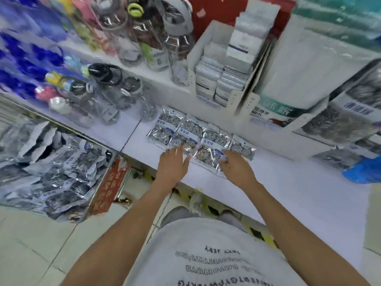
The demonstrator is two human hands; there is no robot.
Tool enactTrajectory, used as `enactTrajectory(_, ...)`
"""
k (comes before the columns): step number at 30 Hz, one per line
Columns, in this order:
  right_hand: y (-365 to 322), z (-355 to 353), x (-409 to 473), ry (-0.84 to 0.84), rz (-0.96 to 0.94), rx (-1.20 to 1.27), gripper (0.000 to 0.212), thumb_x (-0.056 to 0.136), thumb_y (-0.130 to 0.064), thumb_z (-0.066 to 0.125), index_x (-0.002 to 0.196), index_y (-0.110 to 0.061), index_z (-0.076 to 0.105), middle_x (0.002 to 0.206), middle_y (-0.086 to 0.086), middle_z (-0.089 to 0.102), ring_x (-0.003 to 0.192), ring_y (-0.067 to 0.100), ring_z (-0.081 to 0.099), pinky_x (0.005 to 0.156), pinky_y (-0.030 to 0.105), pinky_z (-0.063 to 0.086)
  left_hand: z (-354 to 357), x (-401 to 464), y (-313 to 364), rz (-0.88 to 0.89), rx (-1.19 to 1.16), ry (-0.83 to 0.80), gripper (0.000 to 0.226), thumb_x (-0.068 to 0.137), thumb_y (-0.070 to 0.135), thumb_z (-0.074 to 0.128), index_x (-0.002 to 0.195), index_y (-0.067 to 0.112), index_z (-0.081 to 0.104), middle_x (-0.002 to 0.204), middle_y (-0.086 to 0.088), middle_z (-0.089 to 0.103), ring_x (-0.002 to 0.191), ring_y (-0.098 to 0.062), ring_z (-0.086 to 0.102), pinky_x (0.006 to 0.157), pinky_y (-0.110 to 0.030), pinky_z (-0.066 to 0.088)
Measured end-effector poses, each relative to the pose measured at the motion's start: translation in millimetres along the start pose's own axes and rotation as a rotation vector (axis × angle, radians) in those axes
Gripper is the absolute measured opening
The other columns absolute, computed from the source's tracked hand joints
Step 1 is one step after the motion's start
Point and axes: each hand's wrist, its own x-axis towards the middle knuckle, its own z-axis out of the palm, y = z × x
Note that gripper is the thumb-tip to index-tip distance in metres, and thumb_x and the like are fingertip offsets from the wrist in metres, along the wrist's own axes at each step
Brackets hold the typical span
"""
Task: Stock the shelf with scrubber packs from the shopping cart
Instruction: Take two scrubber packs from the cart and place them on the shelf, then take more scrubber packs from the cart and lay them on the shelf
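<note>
Several silver scrubber packs (186, 134) lie overlapped in a row on the white shelf (288, 182). My left hand (172, 165) rests with straight fingers on the near edge of the middle packs. My right hand (237, 168) lies flat, fingers spread, against the near edge of the right-hand pack (243, 148). Neither hand grips anything. At the left, the shopping cart (111, 182) holds a heap of more scrubber packs (53, 166).
Clear water bottles (107, 96) stand on the shelf to the left of the row. White display boxes (222, 79) with sponges and cloths stand behind it. More scrubber packs (338, 120) and a blue item (365, 170) are at the right. Tiled floor lies below.
</note>
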Motion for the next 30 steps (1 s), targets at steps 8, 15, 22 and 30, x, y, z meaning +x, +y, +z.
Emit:
enactTrajectory(8,-60,22,-28,-0.046,-0.404,-0.241,0.057,0.106,-0.045,0.045,0.154,-0.014,0.039,0.15,0.011,0.049,0.134,0.03,0.048,0.105,0.042,0.045,-24,-124,-36,-0.348,-0.113,0.127,0.057,0.105,0.049,0.039,0.136,0.005,0.058,0.121,-0.018,0.066,0.111,-0.036,0.061,0.095,-0.047,0.051)
enactTrajectory(15,-117,79,-51,-0.144,-0.637,-0.316,0.057,0.106,-0.047,0.044,0.149,-0.01,0.047,0.145,0.01,0.055,0.132,0.027,0.051,0.108,0.036,0.04,-22,-223,-84,-0.646,-0.164,0.247,0.051,0.106,0.048,0.04,0.135,0.01,0.057,0.124,-0.013,0.064,0.114,-0.032,0.059,0.1,-0.046,0.048)
enactTrajectory(22,-182,143,-51,-0.296,-0.709,-0.365,0.06,0.106,-0.053,0.039,0.155,-0.019,0.039,0.152,0.002,0.047,0.137,0.021,0.045,0.111,0.031,0.037,-13,-279,-150,-0.881,-0.295,0.34,0.053,0.102,0.053,0.036,0.138,0.018,0.055,0.126,-0.006,0.065,0.114,-0.028,0.061,0.096,-0.045,0.051)
enactTrajectory(30,-292,202,-27,-0.344,-0.735,-0.363,0.057,0.105,-0.048,0.046,0.154,-0.019,0.041,0.153,0.004,0.047,0.139,0.022,0.045,0.111,0.034,0.038,-21,-299,-231,-1.001,-0.479,0.374,0.049,0.106,0.042,0.047,0.143,0.01,0.054,0.133,-0.013,0.06,0.124,-0.032,0.055,0.105,-0.042,0.045)
